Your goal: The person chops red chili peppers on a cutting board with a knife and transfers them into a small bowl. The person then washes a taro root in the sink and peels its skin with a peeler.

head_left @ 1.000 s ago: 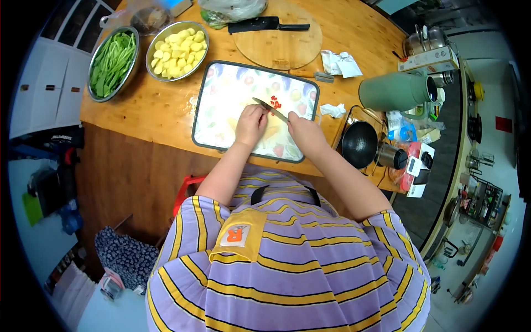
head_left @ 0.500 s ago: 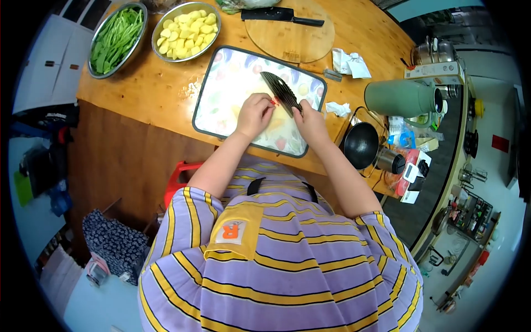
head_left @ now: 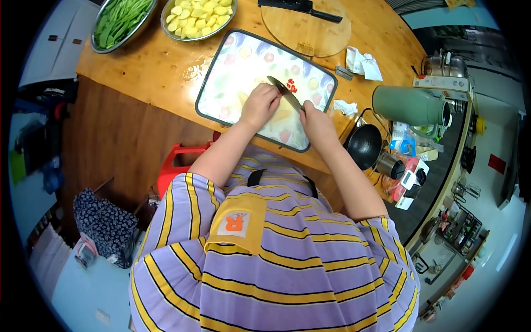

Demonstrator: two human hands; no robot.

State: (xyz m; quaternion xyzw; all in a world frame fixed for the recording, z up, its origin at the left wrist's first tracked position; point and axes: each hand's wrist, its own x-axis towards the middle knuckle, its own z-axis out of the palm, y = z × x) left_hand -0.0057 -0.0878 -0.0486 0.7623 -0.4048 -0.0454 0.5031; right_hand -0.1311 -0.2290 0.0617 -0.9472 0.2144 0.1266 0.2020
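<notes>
My right hand [head_left: 317, 125] is closed around the handle of a knife [head_left: 286, 94] with a dark blade. The blade stands nearly edge-down on a white cutting board [head_left: 221, 99] with a faint fruit pattern and a dark rim. Just beyond the blade lie several small bright red pieces [head_left: 291, 86], which look like cut chili. Beside the near side of the blade, my left hand [head_left: 261, 106] rests on the board with its fingers curled and pressed together. What those fingertips hold is hidden.
Potato chunks fill a metal bowl [head_left: 165, 25]; green vegetables lie in another bowl [head_left: 98, 47]. Behind the board are a round wooden board [head_left: 332, 41] and a second knife [head_left: 326, 16]. To the right stand a green thermos [head_left: 406, 105], a small black pan [head_left: 363, 146] and crumpled tissues [head_left: 362, 63].
The blade has turned from showing its broad face to nearly edge-on. Red bits now lie apart beyond it, where earlier red showed at my left fingertips. The view has shifted slightly.
</notes>
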